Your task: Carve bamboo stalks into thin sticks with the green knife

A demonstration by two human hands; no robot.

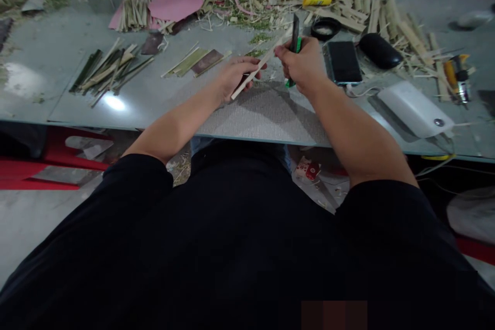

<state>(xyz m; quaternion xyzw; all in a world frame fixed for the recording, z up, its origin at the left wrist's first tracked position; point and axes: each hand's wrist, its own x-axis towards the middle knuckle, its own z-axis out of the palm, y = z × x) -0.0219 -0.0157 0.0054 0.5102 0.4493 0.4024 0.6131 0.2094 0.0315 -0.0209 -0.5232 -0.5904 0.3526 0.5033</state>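
My left hand (237, 76) grips a thin, pale strip of wood or bamboo (244, 82) that slants up and away to the right. My right hand (303, 64) is closed around a green utility knife (296, 36), its dark upper end pointing up and away from me. The far part of the strip passes close to the right thumb; whether the two touch, I cannot tell. Left of my left hand lie several thin strips beside a small brown piece of sandpaper-like sheet (208, 61). Farther left is a loose pile of green and pale strips (110, 69).
Shavings and pink paper (176, 2) cover the back of the glass-topped table (154, 108). At the right are a black tape ring (325, 28), a phone (343, 63), a black oval case (380, 50), a white power bank (415, 108) and a yellow-handled tool (456, 77).
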